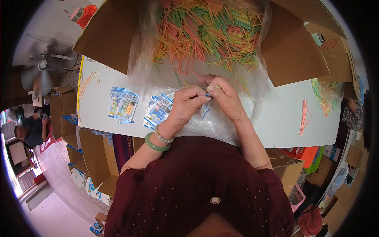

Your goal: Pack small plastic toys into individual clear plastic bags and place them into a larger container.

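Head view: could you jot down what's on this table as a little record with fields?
Left hand: left hand pinches a small blue-and-white packet
Right hand: right hand grips the same packet at its top
Supply: cardboard box lined with clear plastic, full of thin coloured sticks
Filled packets: two groups lie on the white table, left of the hands
Loose sticks: a few orange ones lie to the right
Wrist: green bangle on the left
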Available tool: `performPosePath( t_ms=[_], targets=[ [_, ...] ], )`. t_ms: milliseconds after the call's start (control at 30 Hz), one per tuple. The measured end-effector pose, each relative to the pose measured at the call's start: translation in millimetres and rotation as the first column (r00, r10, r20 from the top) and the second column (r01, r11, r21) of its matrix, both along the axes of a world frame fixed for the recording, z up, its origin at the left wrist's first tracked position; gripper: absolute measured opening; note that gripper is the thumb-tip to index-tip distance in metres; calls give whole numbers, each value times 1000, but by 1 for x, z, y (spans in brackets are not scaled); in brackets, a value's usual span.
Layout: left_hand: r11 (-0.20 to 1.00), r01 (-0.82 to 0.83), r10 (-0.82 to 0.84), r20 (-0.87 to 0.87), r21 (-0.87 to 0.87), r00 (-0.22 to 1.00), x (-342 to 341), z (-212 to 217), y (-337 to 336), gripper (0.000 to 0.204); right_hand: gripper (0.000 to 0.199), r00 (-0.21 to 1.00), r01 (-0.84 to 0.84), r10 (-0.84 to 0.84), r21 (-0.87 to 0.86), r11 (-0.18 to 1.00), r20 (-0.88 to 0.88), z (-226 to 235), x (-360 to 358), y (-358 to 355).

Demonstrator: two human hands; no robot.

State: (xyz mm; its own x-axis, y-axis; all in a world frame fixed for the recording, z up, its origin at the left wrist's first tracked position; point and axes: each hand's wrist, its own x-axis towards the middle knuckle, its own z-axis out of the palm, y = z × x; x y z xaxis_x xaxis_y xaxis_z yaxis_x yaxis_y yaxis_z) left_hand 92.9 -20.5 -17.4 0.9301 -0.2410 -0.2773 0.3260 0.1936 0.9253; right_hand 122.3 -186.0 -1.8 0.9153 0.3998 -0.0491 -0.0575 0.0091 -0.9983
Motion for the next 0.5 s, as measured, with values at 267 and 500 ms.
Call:
performPosePath(
  t_ms=[267, 500],
  targets=[
    [993, -72, 82, 100, -95, 992, 11, 6, 1, 10, 25, 983, 135, -115, 138, 981, -143, 9, 10, -15],
    [989, -65, 85, 143, -136, 986, 12, 10, 2, 14, 28, 979, 43, -26, 80, 996, -202, -7, 1, -21]
  ],
)
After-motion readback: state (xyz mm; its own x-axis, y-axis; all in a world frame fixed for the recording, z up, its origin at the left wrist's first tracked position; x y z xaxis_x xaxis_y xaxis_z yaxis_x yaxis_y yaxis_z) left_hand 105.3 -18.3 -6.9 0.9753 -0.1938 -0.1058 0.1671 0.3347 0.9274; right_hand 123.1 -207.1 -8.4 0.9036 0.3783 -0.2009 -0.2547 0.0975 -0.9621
